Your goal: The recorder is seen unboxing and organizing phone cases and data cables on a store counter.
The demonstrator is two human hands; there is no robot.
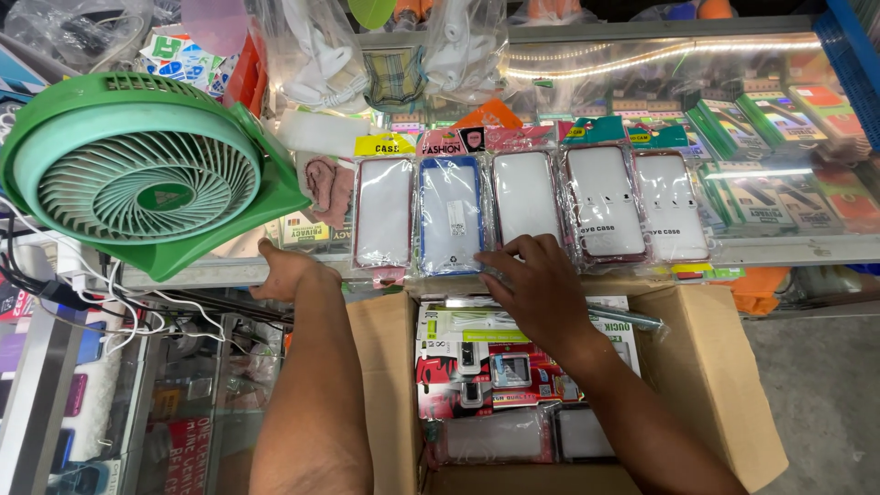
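**Right hand on the case row**

My right hand [536,280] lies spread, fingertips touching the blue-rimmed case [451,215] that stands lengthwise away from me on the counter [788,247], just beyond the box [706,367]. My left hand [284,270] rests flat left of the case, holding nothing, under the fan [147,170].
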